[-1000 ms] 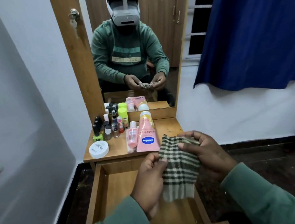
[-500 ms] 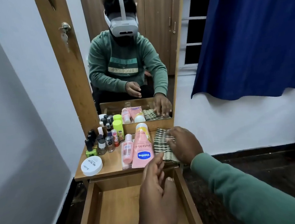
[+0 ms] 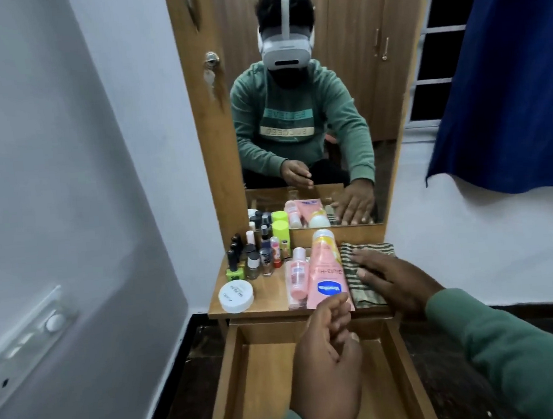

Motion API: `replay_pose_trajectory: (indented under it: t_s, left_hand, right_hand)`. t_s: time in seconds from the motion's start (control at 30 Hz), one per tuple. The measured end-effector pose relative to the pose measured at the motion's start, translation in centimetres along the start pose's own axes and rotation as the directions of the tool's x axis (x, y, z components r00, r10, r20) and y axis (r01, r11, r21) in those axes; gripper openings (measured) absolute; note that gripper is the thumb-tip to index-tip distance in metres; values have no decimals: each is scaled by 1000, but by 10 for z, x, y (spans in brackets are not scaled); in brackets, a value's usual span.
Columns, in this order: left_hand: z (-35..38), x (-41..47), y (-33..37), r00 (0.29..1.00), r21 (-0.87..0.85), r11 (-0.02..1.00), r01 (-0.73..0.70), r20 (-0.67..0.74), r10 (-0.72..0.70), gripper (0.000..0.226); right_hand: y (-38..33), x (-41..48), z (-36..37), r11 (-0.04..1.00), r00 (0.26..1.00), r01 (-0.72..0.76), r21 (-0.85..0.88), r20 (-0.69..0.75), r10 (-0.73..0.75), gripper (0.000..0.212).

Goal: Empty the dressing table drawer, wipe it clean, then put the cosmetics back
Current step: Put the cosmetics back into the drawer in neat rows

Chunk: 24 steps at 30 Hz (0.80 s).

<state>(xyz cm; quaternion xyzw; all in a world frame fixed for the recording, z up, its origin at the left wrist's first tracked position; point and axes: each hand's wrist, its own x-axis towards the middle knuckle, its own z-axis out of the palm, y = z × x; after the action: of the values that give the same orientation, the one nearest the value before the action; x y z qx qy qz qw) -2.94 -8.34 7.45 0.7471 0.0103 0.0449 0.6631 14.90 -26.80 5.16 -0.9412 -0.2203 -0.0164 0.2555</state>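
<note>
Home bedroom: mirrored dressing table [image 3: 268,292], wardrobe reflection [image 3: 355,54], curtain [image 3: 506,75].

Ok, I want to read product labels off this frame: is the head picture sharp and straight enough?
Head view: dim, even light; the wide lens bows the switch panel and wall at left; the logo on the Vaseline tube reads, upside down; print on the nail polish bottles is too small; the left hand, near the lens, looks soft.

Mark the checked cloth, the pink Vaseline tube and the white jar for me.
checked cloth [image 3: 365,291], head view, its bare lower end.
pink Vaseline tube [image 3: 325,268], head view, middle of its body.
white jar [image 3: 236,295], head view, centre of its lid.
</note>
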Motion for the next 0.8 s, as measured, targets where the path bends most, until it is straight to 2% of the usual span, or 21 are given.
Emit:
replay_pose_trajectory:
  t_s: [0.07,0.1,0.17,0.3,0.4,0.53,0.8]
  left_hand:
    - [-21,6,2,995,7,997,-79,-62,79,42]
    - [-35,13,2,986,17,992,-124,-113,126,38]
    - [-65,30,3,959,63,983,-175,-215,185,30]
    - [-130,72,1,874,227,958,-175,-412,257,25]
    - [-165,102,-9,817,313,945,-98,-517,256,25]
    - [-180,124,-27,852,408,912,-35,-464,241,20]
    - [-176,143,-37,899,475,880,6,-387,203,15]
  right_hand:
    - [-18,0,-2,997,955,24,74,-296,-1,30]
    - [-31,3,-2,996,918,52,74,-396,-19,23]
    - [-63,10,0,986,883,115,120,-467,-46,17]
    - [-131,32,20,931,922,182,316,-383,-50,18]
    - [-171,54,48,906,951,152,396,-307,-25,19]
    - [-200,79,76,918,951,84,388,-305,42,24]
    - [-199,96,98,977,938,69,202,-348,6,27]
